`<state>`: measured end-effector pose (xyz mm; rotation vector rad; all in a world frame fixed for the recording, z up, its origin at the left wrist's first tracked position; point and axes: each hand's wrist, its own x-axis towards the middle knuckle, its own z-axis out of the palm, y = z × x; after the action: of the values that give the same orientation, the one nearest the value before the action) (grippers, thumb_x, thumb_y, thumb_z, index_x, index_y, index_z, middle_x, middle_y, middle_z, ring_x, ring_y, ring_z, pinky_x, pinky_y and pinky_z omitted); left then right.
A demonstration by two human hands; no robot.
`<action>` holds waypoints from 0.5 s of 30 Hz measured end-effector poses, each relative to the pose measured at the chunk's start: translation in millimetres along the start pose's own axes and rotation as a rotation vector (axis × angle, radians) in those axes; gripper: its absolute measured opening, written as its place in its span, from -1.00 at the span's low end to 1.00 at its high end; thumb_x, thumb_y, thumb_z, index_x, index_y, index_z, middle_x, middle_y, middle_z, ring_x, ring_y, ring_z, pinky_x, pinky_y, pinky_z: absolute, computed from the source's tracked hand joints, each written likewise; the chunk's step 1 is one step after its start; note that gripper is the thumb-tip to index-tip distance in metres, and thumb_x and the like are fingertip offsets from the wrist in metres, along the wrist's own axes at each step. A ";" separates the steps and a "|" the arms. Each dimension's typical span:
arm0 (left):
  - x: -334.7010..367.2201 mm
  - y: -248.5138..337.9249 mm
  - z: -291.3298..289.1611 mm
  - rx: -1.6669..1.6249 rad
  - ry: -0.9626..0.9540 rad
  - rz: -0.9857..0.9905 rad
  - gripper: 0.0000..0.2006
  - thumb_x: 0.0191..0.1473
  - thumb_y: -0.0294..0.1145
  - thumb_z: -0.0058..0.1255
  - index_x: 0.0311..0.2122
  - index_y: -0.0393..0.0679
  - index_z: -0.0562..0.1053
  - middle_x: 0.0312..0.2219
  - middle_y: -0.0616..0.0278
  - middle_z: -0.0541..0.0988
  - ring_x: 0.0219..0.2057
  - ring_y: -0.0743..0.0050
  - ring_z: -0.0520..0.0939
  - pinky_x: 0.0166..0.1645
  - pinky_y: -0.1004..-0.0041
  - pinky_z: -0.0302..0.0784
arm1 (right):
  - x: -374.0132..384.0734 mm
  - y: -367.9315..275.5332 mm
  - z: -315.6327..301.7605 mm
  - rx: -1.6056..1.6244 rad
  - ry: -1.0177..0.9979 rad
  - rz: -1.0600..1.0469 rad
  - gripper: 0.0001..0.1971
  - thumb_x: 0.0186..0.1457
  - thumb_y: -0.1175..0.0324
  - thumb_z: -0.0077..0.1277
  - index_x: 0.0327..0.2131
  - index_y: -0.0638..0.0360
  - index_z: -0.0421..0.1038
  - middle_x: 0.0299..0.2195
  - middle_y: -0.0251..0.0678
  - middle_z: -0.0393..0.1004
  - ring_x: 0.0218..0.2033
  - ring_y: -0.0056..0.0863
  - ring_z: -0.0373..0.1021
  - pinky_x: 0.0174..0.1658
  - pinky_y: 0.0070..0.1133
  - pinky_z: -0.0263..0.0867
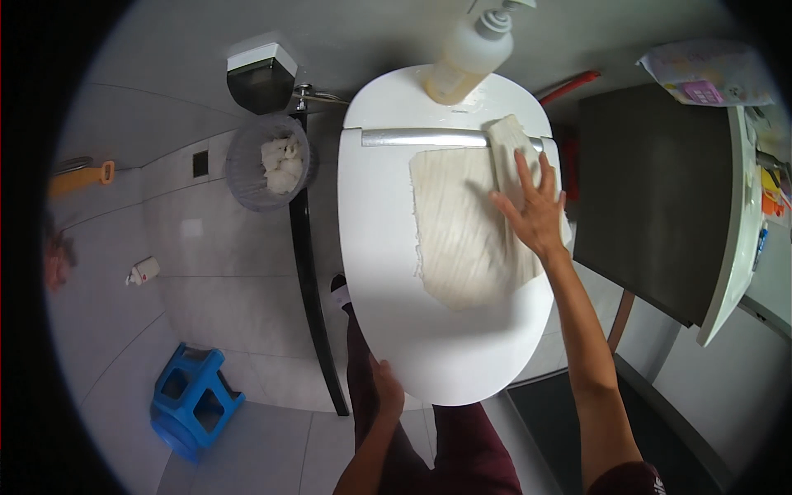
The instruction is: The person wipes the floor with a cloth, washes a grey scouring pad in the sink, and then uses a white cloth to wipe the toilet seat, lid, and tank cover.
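A cream-coloured cloth (pixel 454 223) lies spread over the closed white toilet lid (pixel 375 272), its right side folded over in a strip that reaches up across the silver hinge bar (pixel 425 138). My right hand (pixel 535 210) rests on that folded strip, fingers spread and pointing away from me. Down at the front left edge of the lid is my left hand (pixel 388 392), close to my thigh; its fingers are mostly hidden. Behind the hinge bar, a clear pump bottle (pixel 474 58) with some yellowish liquid stands on the toilet's back section.
Left of the toilet are a bin (pixel 239 186) with crumpled tissue and a dark paper holder (pixel 262 82) on the wall. A blue stool (pixel 194 396) lies tipped and a white bottle (pixel 143 271) sits on the floor. At right stands a dark cabinet (pixel 652 198) with a wipes pack (pixel 701 78).
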<state>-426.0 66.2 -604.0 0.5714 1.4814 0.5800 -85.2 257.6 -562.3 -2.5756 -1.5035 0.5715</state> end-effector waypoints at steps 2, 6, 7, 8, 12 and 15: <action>2.1 0.9 7.5 0.012 -0.030 0.019 -0.46 0.11 -0.12 -0.42 0.09 -0.32 0.01 -0.06 0.03 0.24 -0.07 0.28 0.28 0.04 0.39 0.10 | 16.2 -19.2 45.6 -0.164 0.080 0.136 -0.09 -0.17 -0.36 -0.21 0.19 -0.13 -0.19 0.20 -0.04 -0.35 0.21 -0.02 -0.42 0.09 0.07 -0.52; 1.1 -0.1 -1.1 0.037 0.001 0.024 -0.44 0.11 -0.09 -0.43 0.09 -0.33 0.00 -0.04 0.01 0.22 -0.05 0.26 0.26 0.05 0.39 0.09 | -40.1 -111.1 95.3 -0.088 0.037 -0.122 -0.15 -0.16 -0.24 -0.10 0.17 -0.07 -0.11 0.19 0.00 -0.28 0.19 0.11 -0.37 0.01 0.20 -0.44; 0.4 -0.6 -2.6 0.041 0.005 0.021 -0.44 0.12 -0.08 -0.43 0.09 -0.33 0.00 -0.04 0.00 0.21 -0.04 0.26 0.25 0.05 0.38 0.09 | -56.4 -133.3 96.9 -0.080 -0.078 -0.253 -0.17 -0.15 -0.23 -0.11 0.16 -0.12 -0.10 0.19 -0.02 -0.25 0.19 0.08 -0.34 0.01 0.20 -0.42; 0.5 -1.7 -3.8 0.038 0.007 0.024 -0.43 0.12 -0.07 -0.43 0.09 -0.33 0.00 -0.03 0.00 0.21 -0.04 0.26 0.25 0.05 0.38 0.08 | -63.7 -149.3 102.1 -0.029 -0.144 -0.403 -0.19 -0.14 -0.23 -0.12 0.16 -0.15 -0.09 0.19 -0.05 -0.23 0.20 0.02 -0.34 0.03 0.18 -0.40; -1.6 1.2 -2.8 0.024 -0.013 -0.006 -0.43 0.12 -0.07 -0.42 0.10 -0.32 -0.01 -0.02 0.00 0.20 -0.02 0.25 0.23 0.07 0.38 0.07 | 6.2 -176.4 110.3 -0.038 0.054 -0.567 -0.30 -0.05 -0.16 -0.19 0.14 -0.14 -0.04 0.17 -0.09 -0.15 0.19 -0.04 -0.22 0.10 0.03 -0.31; -3.1 1.0 -0.7 0.015 -0.026 -0.017 -0.42 0.12 -0.06 -0.41 0.10 -0.31 -0.02 -0.01 0.00 0.19 -0.01 0.25 0.22 0.08 0.37 0.06 | 89.1 -184.2 110.5 -0.039 0.297 -0.426 -0.37 -0.02 -0.10 -0.22 0.13 -0.12 0.01 0.15 -0.08 -0.08 0.16 -0.03 -0.18 0.08 0.02 -0.27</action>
<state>-426.7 64.9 -601.1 0.5759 1.4661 0.5471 -237.5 416.4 -637.5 -2.1385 -1.8770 0.1051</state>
